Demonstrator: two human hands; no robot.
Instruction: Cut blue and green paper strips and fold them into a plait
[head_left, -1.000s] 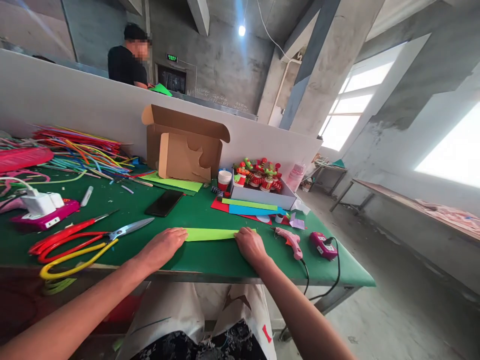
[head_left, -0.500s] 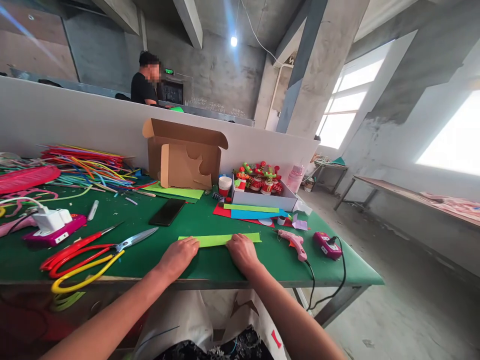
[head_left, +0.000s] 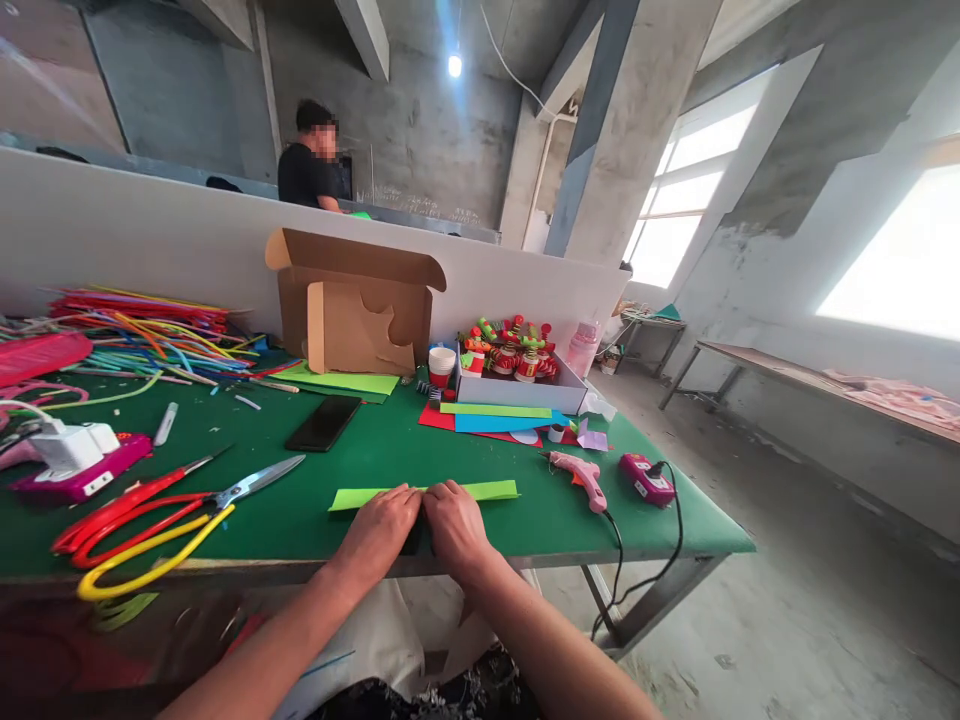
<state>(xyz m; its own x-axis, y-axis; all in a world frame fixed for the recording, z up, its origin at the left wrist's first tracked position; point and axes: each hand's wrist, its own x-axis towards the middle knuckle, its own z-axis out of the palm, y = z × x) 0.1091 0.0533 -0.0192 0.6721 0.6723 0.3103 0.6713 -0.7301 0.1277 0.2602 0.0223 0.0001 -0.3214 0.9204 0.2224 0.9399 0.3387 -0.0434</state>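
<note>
A folded strip of light green paper [head_left: 491,490] lies crosswise near the front edge of the green table. My left hand [head_left: 384,530] and my right hand [head_left: 451,525] meet at its middle, fingers curled and pressed onto the strip. Its two ends stick out on either side of them. My fingertips are partly hidden behind the knuckles. To the left lie scissors with red and yellow handles [head_left: 154,545] and a red-handled pointed tool [head_left: 124,508]. A pink glue gun [head_left: 581,480] rests to the right of the strip.
A black phone [head_left: 324,423], a cardboard box [head_left: 360,325] and a white tray of red-and-green figures [head_left: 525,390] stand behind. Colourful pipe cleaners [head_left: 150,335] are heaped left. A purple power socket [head_left: 646,480] trails a cable over the front edge. Another person [head_left: 307,165] is beyond the partition.
Both hands have slid inward along the green strip, from well apart to touching at its middle. The strip's left end now tilts slightly lower. The view has shifted a little.
</note>
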